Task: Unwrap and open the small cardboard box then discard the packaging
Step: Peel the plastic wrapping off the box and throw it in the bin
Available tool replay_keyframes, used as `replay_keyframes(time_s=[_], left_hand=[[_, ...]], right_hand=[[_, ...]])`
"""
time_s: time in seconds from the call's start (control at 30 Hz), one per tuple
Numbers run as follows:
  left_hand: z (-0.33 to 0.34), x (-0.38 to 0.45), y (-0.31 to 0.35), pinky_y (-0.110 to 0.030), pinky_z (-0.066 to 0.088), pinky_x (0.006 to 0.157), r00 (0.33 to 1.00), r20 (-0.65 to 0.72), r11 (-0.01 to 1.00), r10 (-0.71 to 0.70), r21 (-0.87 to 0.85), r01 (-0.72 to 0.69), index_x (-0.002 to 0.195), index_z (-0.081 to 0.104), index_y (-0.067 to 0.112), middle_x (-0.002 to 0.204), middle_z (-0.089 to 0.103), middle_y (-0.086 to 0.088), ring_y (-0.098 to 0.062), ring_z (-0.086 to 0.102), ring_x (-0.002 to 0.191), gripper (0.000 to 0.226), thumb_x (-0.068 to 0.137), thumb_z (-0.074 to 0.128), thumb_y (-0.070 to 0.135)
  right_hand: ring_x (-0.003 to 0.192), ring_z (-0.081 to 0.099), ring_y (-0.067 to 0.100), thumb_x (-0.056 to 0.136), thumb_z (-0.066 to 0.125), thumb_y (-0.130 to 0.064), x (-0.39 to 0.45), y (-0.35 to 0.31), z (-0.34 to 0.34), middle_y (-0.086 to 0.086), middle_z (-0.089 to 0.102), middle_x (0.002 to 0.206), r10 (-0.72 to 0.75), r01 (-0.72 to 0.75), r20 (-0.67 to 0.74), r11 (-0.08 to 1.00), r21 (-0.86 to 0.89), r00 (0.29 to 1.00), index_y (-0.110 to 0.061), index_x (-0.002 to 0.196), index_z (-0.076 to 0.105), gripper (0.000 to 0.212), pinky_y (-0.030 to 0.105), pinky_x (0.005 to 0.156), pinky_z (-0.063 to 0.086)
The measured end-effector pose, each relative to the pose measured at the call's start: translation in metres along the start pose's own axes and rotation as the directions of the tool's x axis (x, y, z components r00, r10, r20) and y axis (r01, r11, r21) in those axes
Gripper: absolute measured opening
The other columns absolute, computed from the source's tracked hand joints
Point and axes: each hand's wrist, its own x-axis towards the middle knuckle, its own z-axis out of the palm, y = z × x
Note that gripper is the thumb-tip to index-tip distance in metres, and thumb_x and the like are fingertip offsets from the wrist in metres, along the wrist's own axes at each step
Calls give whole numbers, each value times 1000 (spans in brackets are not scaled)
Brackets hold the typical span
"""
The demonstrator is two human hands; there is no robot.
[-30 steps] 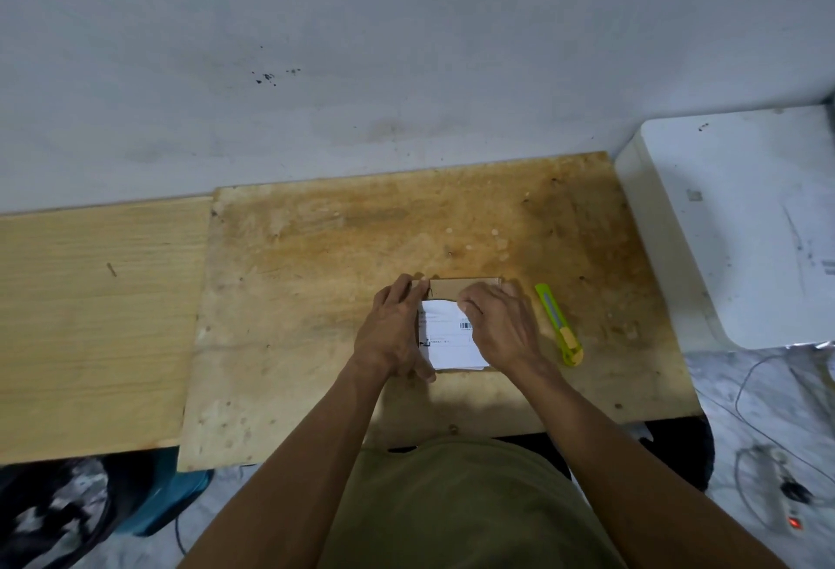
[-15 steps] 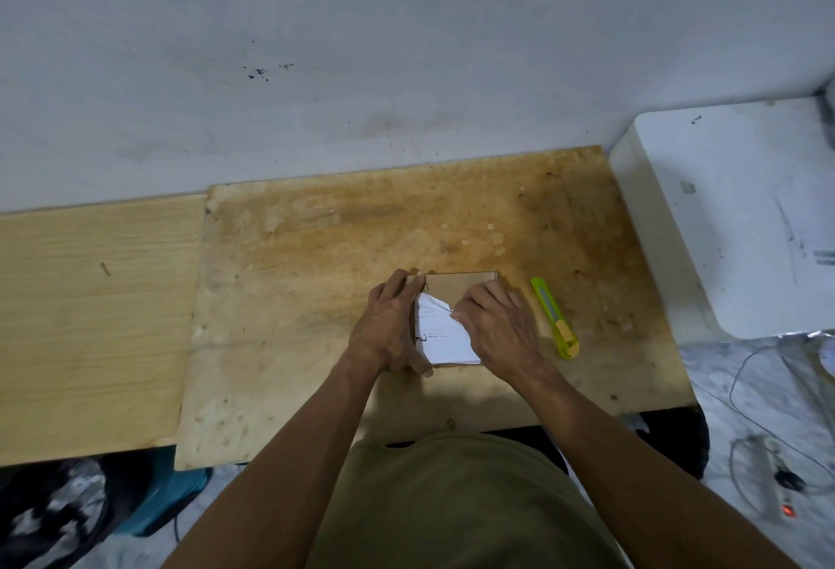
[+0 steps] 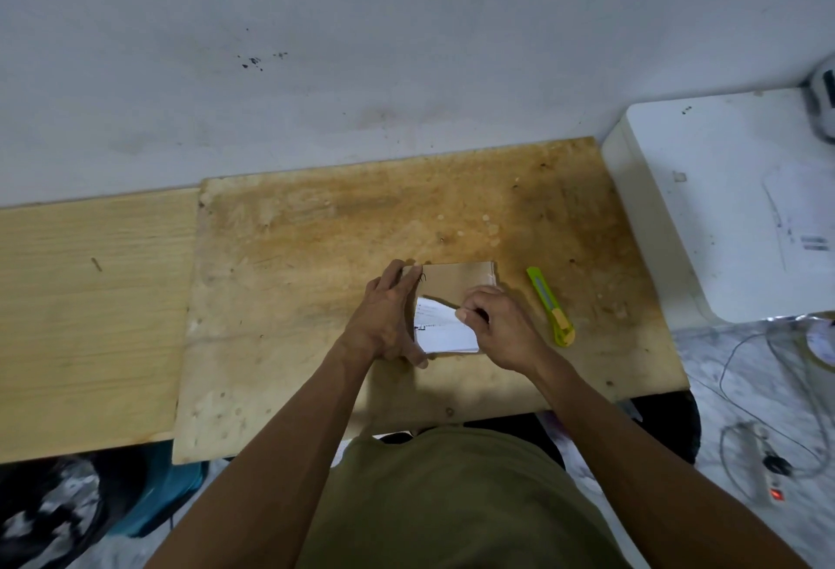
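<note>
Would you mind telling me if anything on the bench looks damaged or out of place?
Only the white label on the box: its far edge is lifted and ragged, pinched by the right hand while the left hand steadies the box. The knife lies beside it, untouched.

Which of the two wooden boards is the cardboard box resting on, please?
The darker, stained plywood board, right of the pale board, holds the cardboard box.
</note>
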Motion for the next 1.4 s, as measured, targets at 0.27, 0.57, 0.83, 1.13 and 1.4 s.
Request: replay_keyframes(time_s=[0.27,0.57,0.83,1.13,1.4], left_hand=[[-3,7,-15,-36,43,105,996,47,995,82,61,-85,156,6,22,157,4,2,-28,37,134,150,33,93,29],[2,6,-16,-19,34,100,995,-3,993,99,59,-98,156,10,20,157,8,-1,-23,40,134,146,36,93,20],[7,3,-7,-12,27,96,998,-23,997,62,51,-61,156,12,17,157,11,-4,-25,39,135,145,36,95,17],[5,1,0,-30,37,107,999,-13,994,36,102,-35,156,10,19,159,5,-5,-29,34,138,146,39,96,24],[7,1,3,-26,34,106,999,-32,993,41,115,-37,156,10,17,160,5,-9,-30,34,140,146,40,97,24]], right_hand=[[88,49,17,93,58,-15,-4,-4,0,5,61,88,21,-22,-18,998,-66,1000,-13,75,57,19,28,75,36],[116,59,20,91,63,-11,-24,5,-14,8,69,96,66,-71,47,991,115,997,-9,72,61,19,27,84,47],[125,52,7,91,64,-13,-46,4,-16,4,62,119,213,-209,12,942,261,977,-21,72,62,21,18,90,37],[115,58,10,92,63,-15,-55,16,-18,3,64,120,321,-257,-97,877,406,942,-3,81,66,16,20,89,41],[85,60,23,95,56,-18,-54,15,-40,10,67,92,324,-257,-330,939,230,887,-4,85,66,20,30,69,43]])
